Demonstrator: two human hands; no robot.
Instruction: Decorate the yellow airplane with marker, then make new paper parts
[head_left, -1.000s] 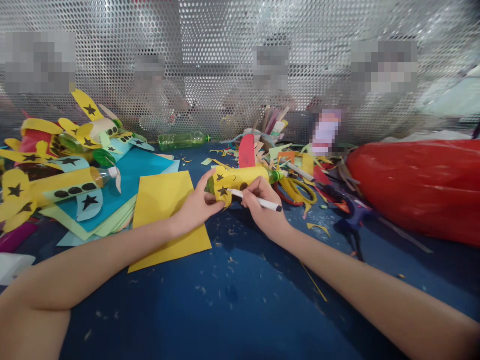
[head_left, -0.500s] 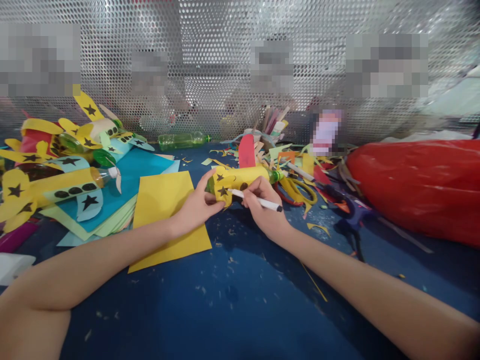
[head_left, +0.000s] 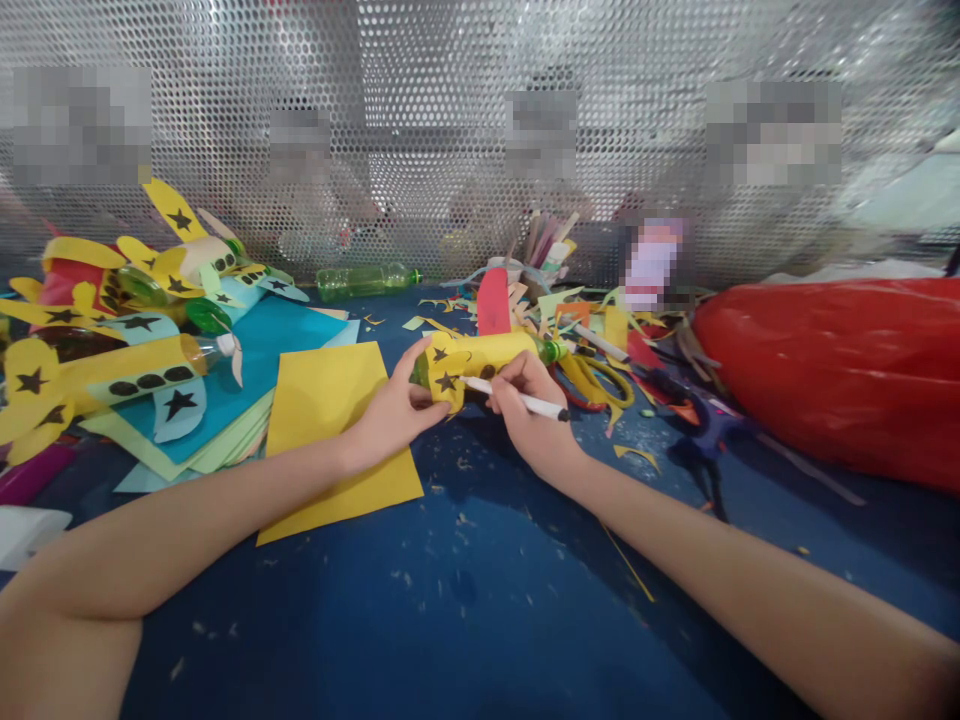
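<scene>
My left hand [head_left: 405,402] grips the base end of a plastic bottle [head_left: 504,347] wrapped in yellow paper, thumb in front and fingers behind. The bottle lies sideways, its green cap to the right, with a red paper wing standing up behind it. Yellow paper pieces at its base end carry black stars. In my right hand [head_left: 536,415] is a white marker [head_left: 517,395], pinched between thumb and fingers, its tip at or just off the paper by the lower star. Part of the bottle's front is hidden behind my right hand.
Yellow paper [head_left: 337,420] lies under my left forearm. Decorated bottle planes [head_left: 127,380] and blue sheets [head_left: 277,340] are at left. A green bottle [head_left: 367,281] lies at the back. Scissors [head_left: 596,382], paper scraps and a red bag [head_left: 840,370] are at right, before a perforated metal wall.
My right hand and the marker have shifted slightly to the right, the tip drawing a little away from the lower star. My left hand and the bottle stay in place.
</scene>
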